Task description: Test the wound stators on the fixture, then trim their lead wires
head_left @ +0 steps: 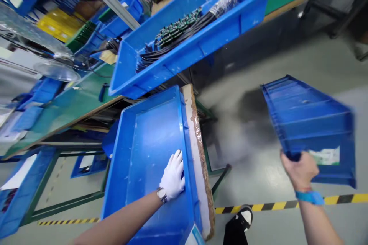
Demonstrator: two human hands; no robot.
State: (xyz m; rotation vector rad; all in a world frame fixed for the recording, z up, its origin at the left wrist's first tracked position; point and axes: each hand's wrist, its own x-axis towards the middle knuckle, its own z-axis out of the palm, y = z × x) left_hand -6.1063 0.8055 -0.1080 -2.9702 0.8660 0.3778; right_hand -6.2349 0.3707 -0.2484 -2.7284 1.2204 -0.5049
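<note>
Nearest you, your left forearm (123, 218) slants in from the bottom, ending in a metal wristwatch (161, 194) and your white-gloved left hand (172, 179). That hand lies open, fingers stretched out along the right inner side of a large shallow tray (155, 122). Pressure under the palm: cannot tell.

Your right hand, bare (300, 169), is closed on the near edge of a smaller blue bin (304, 111). The bin extends up and away from that grip, tilted over the floor (238, 122), well apart from the tray. Its outline is partly blurred.

Progress, by my reading: the bin is in hand and off any support I can see; setting it down is not yet done. The tray sits under your left hand, apparently at rest.

Materials: the tray is smooth, glossy plastic with upright walls. Beside it, right of the left hand, a pale board (198, 157) has a ragged brown edge with a shiny film-like patch. The bin is darker plastic, crossed by ridges; a white-and-green label (326, 156) shows just beside your right grip. Beyond your left hand, a long bin (178, 67) holds black cables (178, 42), green circuit boards (178, 26) and crinkled clear wrap (228, 0).
</note>
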